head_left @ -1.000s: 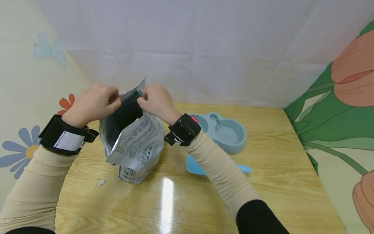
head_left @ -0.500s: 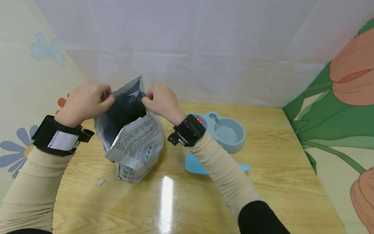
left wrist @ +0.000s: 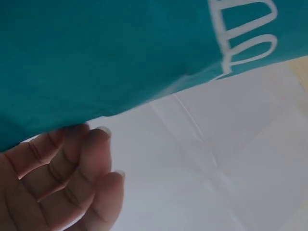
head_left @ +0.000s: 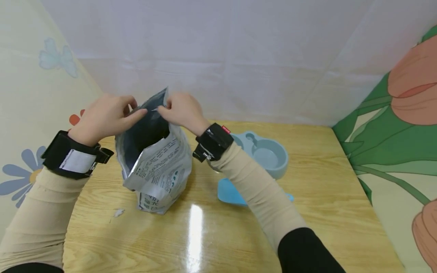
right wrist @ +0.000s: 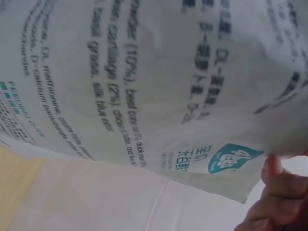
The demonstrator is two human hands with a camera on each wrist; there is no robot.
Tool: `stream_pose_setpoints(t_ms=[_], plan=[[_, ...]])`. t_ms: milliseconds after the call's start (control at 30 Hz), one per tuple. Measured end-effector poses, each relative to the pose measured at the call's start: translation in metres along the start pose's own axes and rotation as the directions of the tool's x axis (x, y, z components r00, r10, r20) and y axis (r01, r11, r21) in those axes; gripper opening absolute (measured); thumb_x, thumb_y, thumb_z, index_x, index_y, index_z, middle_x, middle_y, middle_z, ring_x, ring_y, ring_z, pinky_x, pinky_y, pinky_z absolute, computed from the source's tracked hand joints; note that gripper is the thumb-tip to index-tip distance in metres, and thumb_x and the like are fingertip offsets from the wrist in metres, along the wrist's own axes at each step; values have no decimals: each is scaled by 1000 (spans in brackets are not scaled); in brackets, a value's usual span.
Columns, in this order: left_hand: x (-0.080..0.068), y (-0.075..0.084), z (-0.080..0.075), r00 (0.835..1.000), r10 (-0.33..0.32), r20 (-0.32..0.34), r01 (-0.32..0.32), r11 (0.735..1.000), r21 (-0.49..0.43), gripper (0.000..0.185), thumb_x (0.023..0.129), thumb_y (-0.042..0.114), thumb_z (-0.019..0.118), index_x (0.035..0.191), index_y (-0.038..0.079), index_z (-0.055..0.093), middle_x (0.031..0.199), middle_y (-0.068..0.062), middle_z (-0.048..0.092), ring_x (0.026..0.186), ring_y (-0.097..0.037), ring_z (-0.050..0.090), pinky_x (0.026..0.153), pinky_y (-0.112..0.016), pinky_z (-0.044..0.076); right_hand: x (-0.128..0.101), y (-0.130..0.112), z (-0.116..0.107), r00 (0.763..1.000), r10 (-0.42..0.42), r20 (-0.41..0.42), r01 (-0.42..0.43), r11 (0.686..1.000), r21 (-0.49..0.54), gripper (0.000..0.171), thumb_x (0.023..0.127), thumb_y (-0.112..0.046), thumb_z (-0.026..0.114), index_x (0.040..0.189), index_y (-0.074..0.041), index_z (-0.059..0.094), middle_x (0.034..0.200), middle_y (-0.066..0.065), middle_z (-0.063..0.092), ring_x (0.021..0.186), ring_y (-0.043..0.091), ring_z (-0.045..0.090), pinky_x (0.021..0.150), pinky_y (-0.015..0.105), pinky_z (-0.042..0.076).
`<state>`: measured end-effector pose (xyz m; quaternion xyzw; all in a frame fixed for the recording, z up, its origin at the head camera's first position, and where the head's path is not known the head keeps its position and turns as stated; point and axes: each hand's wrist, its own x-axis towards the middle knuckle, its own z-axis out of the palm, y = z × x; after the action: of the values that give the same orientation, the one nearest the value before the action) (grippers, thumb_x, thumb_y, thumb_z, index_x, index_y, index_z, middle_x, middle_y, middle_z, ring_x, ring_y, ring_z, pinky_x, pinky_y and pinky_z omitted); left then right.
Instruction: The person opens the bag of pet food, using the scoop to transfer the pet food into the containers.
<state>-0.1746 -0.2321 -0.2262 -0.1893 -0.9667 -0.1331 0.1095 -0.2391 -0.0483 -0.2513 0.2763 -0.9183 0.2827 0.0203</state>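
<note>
A silver foil bag (head_left: 158,167) with printed text stands upright on the wooden table (head_left: 307,212), its dark mouth spread. My left hand (head_left: 109,115) pinches the top edge of the bag on the left side. My right hand (head_left: 179,110) pinches the same edge on the right. In the left wrist view the bag's teal face (left wrist: 96,53) fills the top above curled fingers (left wrist: 72,178). The right wrist view is filled by the bag's printed side (right wrist: 144,82), with fingertips (right wrist: 274,192) at its lower right corner.
A pale blue double pet bowl (head_left: 263,153) sits right of the bag, behind my right forearm. A blue scoop (head_left: 232,193) lies in front of it, partly hidden by the arm. A small torn scrap (head_left: 118,212) lies left of the bag's base. Patterned walls close in both sides.
Both hands have come closer together at the top of the bag, narrowing the gap between them. The bag stays upright in the same spot.
</note>
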Motion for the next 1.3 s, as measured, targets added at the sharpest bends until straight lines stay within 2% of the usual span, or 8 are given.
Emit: stream_pose_setpoints(t_ms=[100, 200, 333, 500, 667, 967, 1300], plan=[[6, 3, 0, 1000, 24, 6, -24, 1000, 9, 23, 89, 20, 54, 88, -2, 61, 58, -8, 54, 47, -19, 47, 44, -33, 37, 5, -1, 0, 1000, 10, 2, -10, 1000, -23, 42, 88, -27, 51, 50, -14, 37, 47, -5, 28, 39, 7, 23, 41, 20, 19], [8, 4, 0, 999, 46, -14, -46, 998, 31, 17, 87, 11, 53, 86, -3, 62, 62, -9, 56, 48, -19, 47, 44, -33, 37, 6, 0, 1, 1000, 3, -14, -3, 999, -36, 40, 88, -21, 49, 51, -14, 36, 47, -4, 27, 39, 7, 22, 41, 20, 18], [7, 4, 2, 998, 44, -45, -41, 998, 48, 14, 84, 6, 51, 83, -3, 62, 61, -9, 55, 49, -20, 47, 44, -33, 35, 3, 3, 1, 998, -35, -51, 33, 999, -35, 40, 87, -14, 46, 51, -14, 30, 49, -3, 21, 42, 9, 15, 44, 21, 15], [4, 4, 2, 997, 27, -75, -23, 998, 55, 15, 84, 7, 50, 85, -2, 62, 64, -11, 57, 51, -22, 48, 44, -33, 36, -1, 7, 0, 994, -55, -92, 50, 997, -54, 41, 86, -11, 46, 51, -14, 26, 51, -1, 16, 46, 10, 10, 47, 22, 13], [3, 3, 1, 996, 23, -92, -17, 998, 62, 15, 85, 9, 50, 85, -1, 61, 64, -10, 57, 52, -23, 49, 44, -34, 36, -3, 9, -3, 995, -40, -89, 34, 997, -72, 41, 85, -13, 47, 49, -14, 29, 48, -2, 19, 41, 9, 14, 43, 21, 14], [0, -6, -2, 997, -16, -78, 18, 999, 31, 18, 87, 11, 49, 90, -3, 61, 69, -14, 59, 55, -23, 50, 48, -36, 36, -5, 16, -6, 997, -22, -68, 19, 999, -45, 39, 82, -12, 49, 47, -14, 31, 46, -3, 22, 39, 7, 18, 41, 20, 15], [-3, -4, 0, 989, -10, -146, 10, 1000, 2, 16, 85, 15, 57, 82, -1, 62, 58, -8, 55, 47, -20, 46, 43, -32, 34, -6, 17, -3, 995, -48, -83, 47, 999, -7, 41, 83, -13, 49, 47, -14, 30, 46, -4, 22, 40, 7, 18, 42, 20, 16]])
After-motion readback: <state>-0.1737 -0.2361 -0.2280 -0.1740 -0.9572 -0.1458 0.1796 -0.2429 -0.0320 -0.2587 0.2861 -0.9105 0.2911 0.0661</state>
